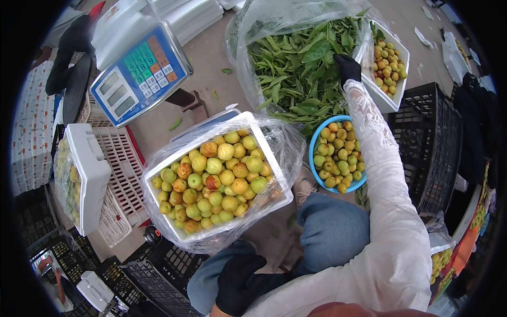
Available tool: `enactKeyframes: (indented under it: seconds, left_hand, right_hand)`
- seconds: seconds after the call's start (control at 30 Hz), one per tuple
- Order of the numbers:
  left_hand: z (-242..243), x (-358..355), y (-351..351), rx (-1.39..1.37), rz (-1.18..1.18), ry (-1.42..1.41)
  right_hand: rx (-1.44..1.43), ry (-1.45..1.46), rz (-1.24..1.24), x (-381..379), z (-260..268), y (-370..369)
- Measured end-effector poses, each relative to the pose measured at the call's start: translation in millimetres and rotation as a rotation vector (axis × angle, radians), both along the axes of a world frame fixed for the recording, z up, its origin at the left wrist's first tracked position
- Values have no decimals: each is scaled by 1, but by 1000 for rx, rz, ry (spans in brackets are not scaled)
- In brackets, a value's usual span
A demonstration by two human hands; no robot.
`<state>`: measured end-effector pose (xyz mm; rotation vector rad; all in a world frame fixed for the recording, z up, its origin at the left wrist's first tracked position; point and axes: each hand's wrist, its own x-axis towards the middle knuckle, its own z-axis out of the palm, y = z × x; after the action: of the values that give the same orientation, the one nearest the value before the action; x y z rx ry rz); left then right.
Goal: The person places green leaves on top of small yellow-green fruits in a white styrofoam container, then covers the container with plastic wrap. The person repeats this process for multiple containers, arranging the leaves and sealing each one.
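Observation:
My right hand (348, 68), in a black glove, reaches to the right edge of a heap of green leaves (301, 67) in a clear plastic bag (241, 43). Its fingertips are partly lost among leaves, beside a white foam box (378, 95) of small jujubes (386, 67). Below that arm stands a blue plastic basin (313, 158) of jujubes (340, 154). Before me, a plastic-lined white foam box (273, 158) is filled with yellow-green and brown jujubes (214, 178). My left hand (239, 283), also black-gloved, rests by my left knee; no object shows in it.
A digital price scale (142, 75) stands at the upper left, near stacked white foam boxes (202, 20). White plastic crates (119, 158) lie left, with a tilted foam box (89, 174). Black crates stand at right (424, 146) and lower left (158, 269). Another person (59, 277) is partly visible.

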<state>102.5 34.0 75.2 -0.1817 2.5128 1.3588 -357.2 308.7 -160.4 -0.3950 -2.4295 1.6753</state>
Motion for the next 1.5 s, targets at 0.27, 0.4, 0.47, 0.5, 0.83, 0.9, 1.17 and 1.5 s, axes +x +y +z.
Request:
enactKeyframes:
  seconds: [0.27, 0.4, 0.47, 0.5, 0.83, 0.9, 1.17, 1.5]
  left_hand:
    - [6, 4, 5, 59, 4, 13]
    - [8, 10, 3, -23, -21, 76]
    - [9, 12, 1, -142, -121, 109]
    - [9, 13, 1, -150, -139, 66]
    - [-2, 10, -4, 49, -77, -72]
    - [0, 9, -4, 77, -11, -108]
    - [4, 3, -7, -12, -155, -48]
    - [18, 27, -7, -59, -96, 126]
  right_hand:
    - [39, 79, 308, 21, 90, 36]
    - [457, 22, 308, 24, 62, 33]
    - [347, 57, 248, 30, 54, 38]
    - [563, 278, 270, 32, 54, 41]
    - [1589, -183, 837, -31, 36, -22]
    - [1580, -225, 810, -41, 25, -31]
    - [1424, 297, 617, -13, 53, -11]
    - [102, 50, 392, 34, 182, 9]
